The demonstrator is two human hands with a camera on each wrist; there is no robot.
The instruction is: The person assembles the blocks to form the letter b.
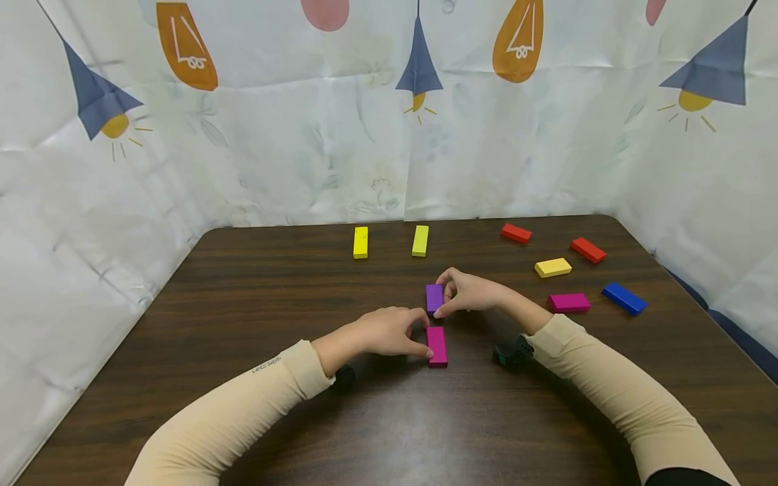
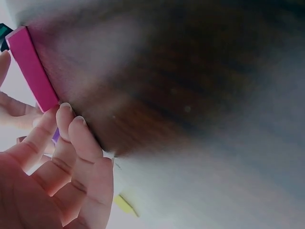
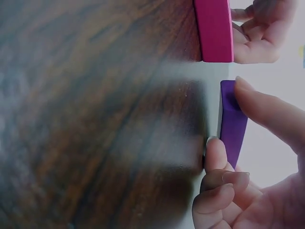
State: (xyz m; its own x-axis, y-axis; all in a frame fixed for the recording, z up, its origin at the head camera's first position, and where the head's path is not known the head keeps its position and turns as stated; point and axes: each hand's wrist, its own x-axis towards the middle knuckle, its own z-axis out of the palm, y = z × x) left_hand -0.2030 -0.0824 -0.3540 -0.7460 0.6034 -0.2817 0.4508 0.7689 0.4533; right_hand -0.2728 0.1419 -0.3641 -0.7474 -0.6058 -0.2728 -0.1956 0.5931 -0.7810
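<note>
In the head view a magenta block [image 1: 437, 347] lies lengthwise near the middle of the table. My left hand [image 1: 389, 332] is at its left side, thumb by the near end and index finger at the far end, pinching it. Just beyond is a purple block [image 1: 434, 298], in line with the magenta one and a small gap away. My right hand [image 1: 473, 293] holds the purple block from the right, thumb at the near end and fingers at the far end. The right wrist view shows the thumb on the purple block [image 3: 233, 121] and the other fingers curled.
Two yellow blocks [image 1: 361, 243] stand apart at the back of the dark wooden table [image 1: 273, 283]. To the right lie two red blocks [image 1: 516, 233], a pale orange block [image 1: 553, 268], another magenta block [image 1: 568, 302] and a blue block [image 1: 625, 298]. A patterned curtain [image 1: 273, 155] surrounds the table.
</note>
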